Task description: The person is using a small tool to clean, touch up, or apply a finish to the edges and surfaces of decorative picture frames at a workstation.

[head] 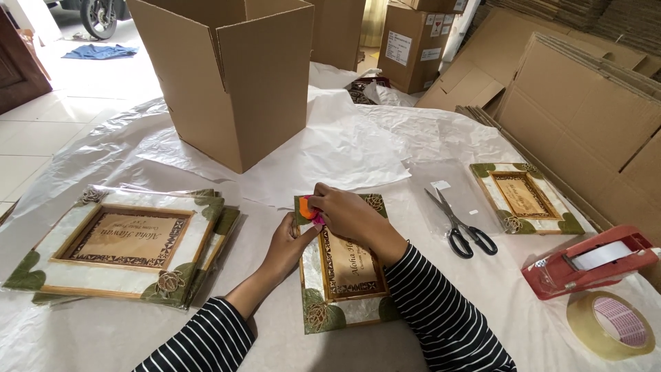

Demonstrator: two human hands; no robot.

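Observation:
A decorated picture frame (344,272) with green leaf corners and a wooden inner border lies flat in front of me. My left hand (288,242) rests against its left edge near the top. My right hand (348,212) is over its top left corner, fingers pinched on a small orange and pink thing (309,210). What that small thing is I cannot tell. Both arms wear black and white striped sleeves.
A stack of plastic-wrapped frames (120,244) lies at the left. Another frame (527,198) lies at the right beside black-handled scissors (460,226). A red tape dispenser (589,262) and a tape roll (609,324) sit at the right edge. An open cardboard box (231,76) stands behind; flattened cartons (585,103) lean at the right.

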